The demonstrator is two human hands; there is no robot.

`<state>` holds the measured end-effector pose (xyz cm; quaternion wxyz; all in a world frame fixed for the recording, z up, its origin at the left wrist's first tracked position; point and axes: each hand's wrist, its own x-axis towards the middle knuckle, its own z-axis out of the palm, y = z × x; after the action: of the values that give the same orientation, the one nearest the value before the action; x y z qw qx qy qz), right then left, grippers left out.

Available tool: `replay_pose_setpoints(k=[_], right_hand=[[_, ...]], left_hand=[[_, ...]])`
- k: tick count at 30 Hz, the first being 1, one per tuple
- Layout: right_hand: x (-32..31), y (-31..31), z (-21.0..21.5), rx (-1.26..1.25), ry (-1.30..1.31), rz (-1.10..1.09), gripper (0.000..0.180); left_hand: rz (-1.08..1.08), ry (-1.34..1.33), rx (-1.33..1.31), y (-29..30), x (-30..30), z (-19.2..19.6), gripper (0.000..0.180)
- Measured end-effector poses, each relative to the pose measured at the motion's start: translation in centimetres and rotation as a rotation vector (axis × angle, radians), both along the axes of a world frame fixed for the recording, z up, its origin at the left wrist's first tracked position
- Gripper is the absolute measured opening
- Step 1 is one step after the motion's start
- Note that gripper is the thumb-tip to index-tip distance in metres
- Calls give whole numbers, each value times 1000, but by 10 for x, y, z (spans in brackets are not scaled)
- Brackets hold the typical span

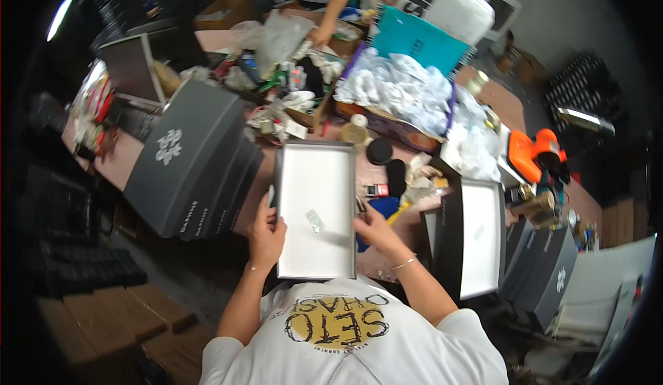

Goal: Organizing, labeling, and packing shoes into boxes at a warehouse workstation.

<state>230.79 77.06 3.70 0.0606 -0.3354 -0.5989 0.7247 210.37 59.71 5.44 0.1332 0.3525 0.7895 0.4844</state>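
The open tray (316,209), grey outside and white inside with a small packet (315,219) lying in it, sat at the table's (376,174) near edge, directly before the person. The left hand (266,232) gripped its left wall and the right hand (373,229) pinched its right wall. Holding both walls level seemed wise, since a stack of grey lids (190,157) crowded the left and a second tray (476,236) the right.

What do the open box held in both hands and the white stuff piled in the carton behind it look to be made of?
Open box: likely rigid cardboard, matte dark outside with a smooth white lining; its walls are thin and straight. White stuff: probably crumpled tissue paper or thin plastic, judging by the creases; cannot tell which.
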Motion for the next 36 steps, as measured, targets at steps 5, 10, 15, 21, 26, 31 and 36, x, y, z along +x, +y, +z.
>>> replay_pose_setpoints(k=[5, 10, 15, 21, 26, 31, 36], right_hand=[[31, -5, 32, 191, 209, -372, 72], [115, 22, 82, 338, 96, -568, 55], [130, 5, 42, 662, -210, -527, 57], [86, -3, -54, 669, -354, -347, 58], [67, 7, -100, 838, -294, -407, 59], [34, -16, -8, 281, -25, -352, 57], [56, 2, -5, 164, 6, -547, 53]], left_hand=[[-145, -111, 232, 26, 30, 38, 65], [-176, 99, 280, 44, 22, 21, 72], [19, 185, -122, 7, -6, -21, 84], [26, -157, -343, -31, -18, -84, 83], [2, -134, -332, -25, -20, -66, 70], [-82, -122, -186, -21, -9, -29, 69], [-396, -289, -92, 25, 37, -13, 75]])
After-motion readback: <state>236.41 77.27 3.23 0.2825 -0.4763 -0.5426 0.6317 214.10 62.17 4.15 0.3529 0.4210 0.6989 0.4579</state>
